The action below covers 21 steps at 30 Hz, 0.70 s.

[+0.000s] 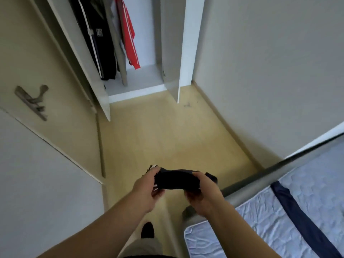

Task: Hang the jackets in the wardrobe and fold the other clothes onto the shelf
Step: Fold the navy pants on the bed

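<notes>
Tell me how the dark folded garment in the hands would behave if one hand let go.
Probably floppy: the dark folded garment is soft cloth, gripped at both ends by the left hand and right hand. Likely light: a small bundle held in mid-air. Released on one side, the fold would probably drop open.

A smooth pale yellow floor (167, 136) runs between a plain off-white wall (270, 62) on the right and a cream panel door (55, 71) on the left, which carries a dull metal lever handle (31, 102). A beige skirting board (223, 118) lines the foot of the right wall. At the far end stands a tall white wardrobe (188, 43), both doors swung open. In the lower right corner a grey metal bed rail (279, 165) edges a light blue quilted mattress (316, 174). Soft, even light fills the room, with a faint shadow along the skirting
</notes>
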### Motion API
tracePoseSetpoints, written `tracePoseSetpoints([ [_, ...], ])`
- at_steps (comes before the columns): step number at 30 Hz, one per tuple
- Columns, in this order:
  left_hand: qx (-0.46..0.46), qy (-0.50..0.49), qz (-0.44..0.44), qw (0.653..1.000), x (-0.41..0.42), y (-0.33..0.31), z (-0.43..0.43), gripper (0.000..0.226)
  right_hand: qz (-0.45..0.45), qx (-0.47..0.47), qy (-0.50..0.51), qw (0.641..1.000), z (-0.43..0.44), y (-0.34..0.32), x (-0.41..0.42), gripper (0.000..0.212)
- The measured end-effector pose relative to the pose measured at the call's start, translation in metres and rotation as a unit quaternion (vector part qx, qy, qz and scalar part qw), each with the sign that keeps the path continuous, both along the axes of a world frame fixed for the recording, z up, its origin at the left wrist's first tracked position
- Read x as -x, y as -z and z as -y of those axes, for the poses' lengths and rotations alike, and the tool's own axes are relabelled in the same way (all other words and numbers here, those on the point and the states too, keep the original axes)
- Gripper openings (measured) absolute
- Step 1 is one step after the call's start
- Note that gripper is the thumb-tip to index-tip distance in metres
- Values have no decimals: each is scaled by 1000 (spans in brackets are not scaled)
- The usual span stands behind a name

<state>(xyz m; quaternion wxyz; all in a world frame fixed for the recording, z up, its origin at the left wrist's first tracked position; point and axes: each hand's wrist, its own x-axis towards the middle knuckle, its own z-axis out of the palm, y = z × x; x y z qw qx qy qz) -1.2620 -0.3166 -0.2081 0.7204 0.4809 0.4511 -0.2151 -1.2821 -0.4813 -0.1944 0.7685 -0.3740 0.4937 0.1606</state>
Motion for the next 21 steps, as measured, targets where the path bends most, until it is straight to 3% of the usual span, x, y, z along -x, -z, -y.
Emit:
tracePoseSetpoints([
  [11,49,-67,56,995,-243,-48,-84,33,46,2,-14,999,-84,-44,-244,28],
  [21,35,-103,154,982,-526,-119,-97,26,144,-23,-56,988,-99,-117,-536,10],
])
